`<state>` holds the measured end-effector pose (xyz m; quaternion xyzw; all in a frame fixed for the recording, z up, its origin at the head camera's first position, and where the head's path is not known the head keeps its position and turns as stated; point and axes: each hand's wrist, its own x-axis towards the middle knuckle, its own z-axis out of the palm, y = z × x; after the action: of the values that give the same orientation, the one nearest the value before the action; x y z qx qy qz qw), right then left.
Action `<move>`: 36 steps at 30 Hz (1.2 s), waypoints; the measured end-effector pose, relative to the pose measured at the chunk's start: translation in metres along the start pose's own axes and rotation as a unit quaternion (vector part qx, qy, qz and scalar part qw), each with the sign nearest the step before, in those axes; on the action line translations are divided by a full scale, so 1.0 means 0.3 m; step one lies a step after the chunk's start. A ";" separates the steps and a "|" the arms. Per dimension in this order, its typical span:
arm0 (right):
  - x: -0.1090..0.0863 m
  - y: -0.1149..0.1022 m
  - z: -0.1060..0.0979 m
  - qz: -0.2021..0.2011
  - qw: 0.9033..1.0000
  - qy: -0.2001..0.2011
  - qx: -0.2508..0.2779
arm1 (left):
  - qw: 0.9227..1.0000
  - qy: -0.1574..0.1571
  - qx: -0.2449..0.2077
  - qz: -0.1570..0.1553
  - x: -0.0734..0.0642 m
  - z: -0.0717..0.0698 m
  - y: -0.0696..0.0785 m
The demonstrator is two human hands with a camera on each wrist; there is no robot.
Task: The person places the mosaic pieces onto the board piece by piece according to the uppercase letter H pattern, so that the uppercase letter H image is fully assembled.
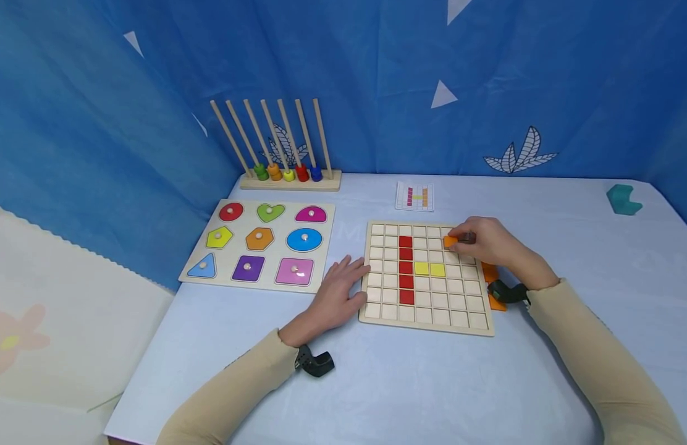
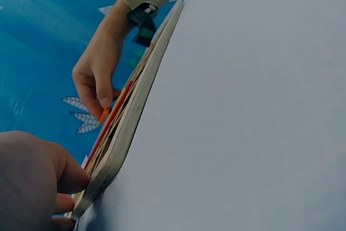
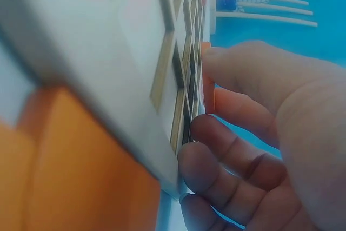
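Note:
A wooden grid board [image 1: 427,315] lies on the table with a column of several red square tiles [image 1: 406,267] and two yellow tiles [image 1: 429,269] set in its cells. Between thumb and index finger, my right hand [image 1: 485,240] pinches an orange square tile [image 3: 210,96] at the board's upper right cells. The other fingers of that hand rest near the board's edge in the right wrist view. At the board's left edge lies my left hand [image 1: 337,296], fingers extended and touching the rim. More orange tiles [image 1: 496,301] sit beside the board's right side, partly under my right wrist.
Left of the board is a shape puzzle [image 1: 277,253] with knobbed pieces. Behind it stands a rack of wooden pegs [image 1: 290,180] with coloured beads. A small pattern card [image 1: 414,196] lies beyond the board. At the far right sits a teal object [image 1: 623,199]. Blue curtain hangs behind.

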<state>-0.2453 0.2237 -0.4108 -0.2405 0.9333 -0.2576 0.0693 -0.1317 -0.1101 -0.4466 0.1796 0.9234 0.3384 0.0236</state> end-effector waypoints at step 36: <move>0.011 0.002 0.001 0.029 0.999 -0.011 0.003 | 1.000 0.003 0.005 0.002 0.004 0.003 -0.006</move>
<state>-0.2483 0.2224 -0.4113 -0.2155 0.9382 -0.2560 0.0879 -0.1332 -0.1104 -0.4483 0.1809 0.9248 0.3341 0.0186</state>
